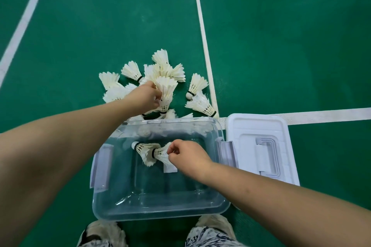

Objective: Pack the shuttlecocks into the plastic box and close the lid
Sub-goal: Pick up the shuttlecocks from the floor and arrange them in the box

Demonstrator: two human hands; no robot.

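A clear plastic box [160, 209] stands open on the green floor in front of my feet. Inside it my right hand [187, 153] pinches the feathers of a shuttlecock [161, 153] that is nested into another shuttlecock [141, 147]. Beyond the box's far rim lies a pile of white shuttlecocks [160, 68]. My left hand [145, 96] reaches into that pile and grips a shuttlecock [166, 91] by its feathers. The white lid [261, 126] lies flat on the floor to the right of the box.
White court lines [202, 32] cross the green floor; one runs just right of the pile. Two loose shuttlecocks [197, 83] lie near that line. My shoes [214, 221] stand close against the box's near wall.
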